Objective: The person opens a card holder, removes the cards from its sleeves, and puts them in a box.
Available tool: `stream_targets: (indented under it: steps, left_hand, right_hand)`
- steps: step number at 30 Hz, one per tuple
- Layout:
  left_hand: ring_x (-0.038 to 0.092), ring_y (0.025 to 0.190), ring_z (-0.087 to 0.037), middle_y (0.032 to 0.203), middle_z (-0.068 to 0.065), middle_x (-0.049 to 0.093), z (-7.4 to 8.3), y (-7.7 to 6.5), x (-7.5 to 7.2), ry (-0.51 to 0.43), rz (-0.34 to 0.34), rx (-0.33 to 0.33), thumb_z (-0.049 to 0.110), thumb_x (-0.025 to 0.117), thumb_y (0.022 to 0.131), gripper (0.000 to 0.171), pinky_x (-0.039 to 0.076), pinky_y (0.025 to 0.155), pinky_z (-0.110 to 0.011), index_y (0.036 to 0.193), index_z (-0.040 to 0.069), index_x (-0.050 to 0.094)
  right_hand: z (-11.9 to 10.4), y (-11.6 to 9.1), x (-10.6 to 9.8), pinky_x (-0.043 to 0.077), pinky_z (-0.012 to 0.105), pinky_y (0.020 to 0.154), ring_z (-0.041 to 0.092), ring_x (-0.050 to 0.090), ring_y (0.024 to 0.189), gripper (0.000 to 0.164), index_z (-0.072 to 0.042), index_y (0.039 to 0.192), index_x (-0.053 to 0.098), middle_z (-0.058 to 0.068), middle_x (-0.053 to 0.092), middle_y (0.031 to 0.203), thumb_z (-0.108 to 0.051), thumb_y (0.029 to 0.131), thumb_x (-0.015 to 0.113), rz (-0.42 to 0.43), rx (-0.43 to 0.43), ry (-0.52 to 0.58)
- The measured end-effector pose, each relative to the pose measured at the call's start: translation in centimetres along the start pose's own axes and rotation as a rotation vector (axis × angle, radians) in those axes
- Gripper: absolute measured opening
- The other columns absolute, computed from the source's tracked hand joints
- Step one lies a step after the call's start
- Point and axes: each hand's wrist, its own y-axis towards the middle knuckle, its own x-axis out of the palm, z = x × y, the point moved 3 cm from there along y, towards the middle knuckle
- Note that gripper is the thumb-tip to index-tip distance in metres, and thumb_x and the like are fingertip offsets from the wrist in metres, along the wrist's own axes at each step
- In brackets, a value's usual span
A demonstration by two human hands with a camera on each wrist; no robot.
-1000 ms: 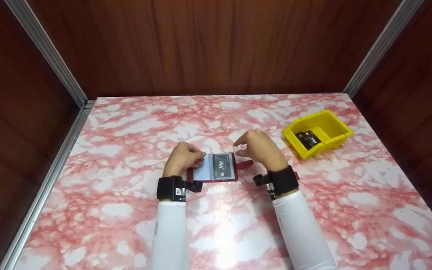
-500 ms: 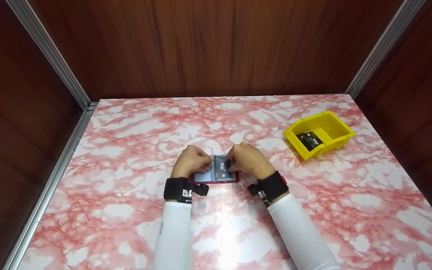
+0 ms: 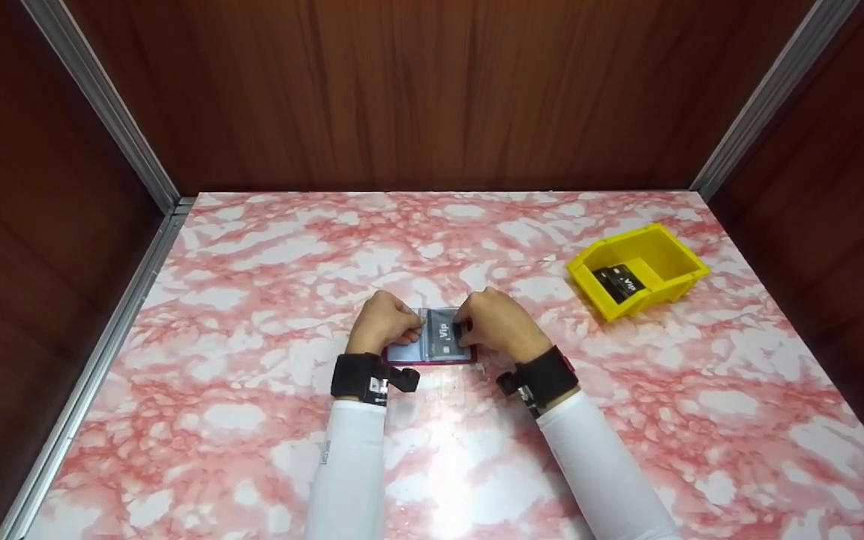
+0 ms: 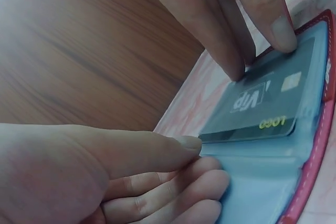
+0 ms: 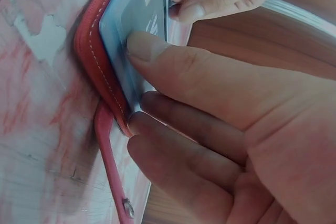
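An open red card holder with clear plastic sleeves lies on the table between the hands. Its right sleeve carries a dark card printed "Vip", with a gold chip. My left hand is at the holder's middle, thumb and fingertips pinching the plastic close to the card's left edge. From the right, my right hand pinches the sleeve's outer edge. Its thumb lies over the card, with the fingers behind the edge. A red strap with a snap sticks out beneath the right hand.
A yellow bin stands at the back right of the pink marbled table, with several dark cards inside. Brown wood-look panels close off the back and both sides.
My right hand has come down and left from above the strap onto the sleeve's right edge. My left hand has shifted slightly right towards the middle. In the last half second little has moved.
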Motion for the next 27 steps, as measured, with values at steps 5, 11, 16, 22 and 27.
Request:
stream_targets:
  steps: [5,11,16,22,27]
  left_hand:
    - [0.067,0.055,-0.009,0.064,-0.001,0.071,-0.22,0.06,0.27,-0.021,-0.01,-0.017,0.004,0.079,0.092,0.01,0.058,0.054,-0.018,0.096,-0.005,0.079]
    - [0.068,0.056,-0.01,0.065,-0.003,0.071,0.18,-0.27,0.11,-0.057,-0.036,-0.023,0.001,0.078,0.091,0.008,0.059,0.055,-0.019,0.094,-0.006,0.078]
    - [0.069,0.056,-0.01,0.066,-0.004,0.071,0.47,-0.45,0.37,-0.12,-0.089,-0.048,-0.002,0.077,0.093,0.008,0.062,0.056,-0.02,0.096,-0.009,0.077]
    - [0.068,0.053,-0.009,0.066,-0.004,0.071,0.29,-0.4,0.5,-0.149,-0.049,-0.097,-0.004,0.073,0.095,0.005,0.061,0.052,-0.019,0.096,-0.008,0.074]
    - [0.068,0.053,-0.008,0.066,-0.004,0.071,0.29,-0.34,0.61,-0.16,-0.045,-0.113,-0.004,0.072,0.094,0.007,0.061,0.053,-0.02,0.099,-0.009,0.073]
  right_hand:
    - [0.13,-0.27,0.09,0.06,0.047,0.09,0.027,0.071,0.094,0.024,-0.011,0.104,0.088,0.006,0.085,0.1,-0.011,0.081,0.095,0.004,0.013,0.003]
    - [0.04,-0.33,0.21,0.059,0.047,0.091,0.027,0.069,0.094,0.023,-0.012,0.106,0.088,0.007,0.085,0.102,-0.011,0.083,0.093,-0.01,0.024,0.016]
    - [0.12,-0.26,0.19,0.061,0.046,0.093,0.027,0.071,0.096,0.023,-0.012,0.105,0.088,0.008,0.085,0.104,-0.009,0.083,0.093,-0.012,0.012,0.014]
    - [0.12,-0.05,0.19,0.063,0.046,0.096,0.028,0.075,0.1,0.026,-0.01,0.108,0.088,0.009,0.085,0.11,-0.008,0.083,0.093,-0.012,-0.009,0.03]
    - [0.18,-0.13,0.14,0.063,0.046,0.096,0.029,0.075,0.1,0.026,-0.011,0.107,0.088,0.009,0.085,0.109,-0.009,0.082,0.094,0.001,0.002,0.032]
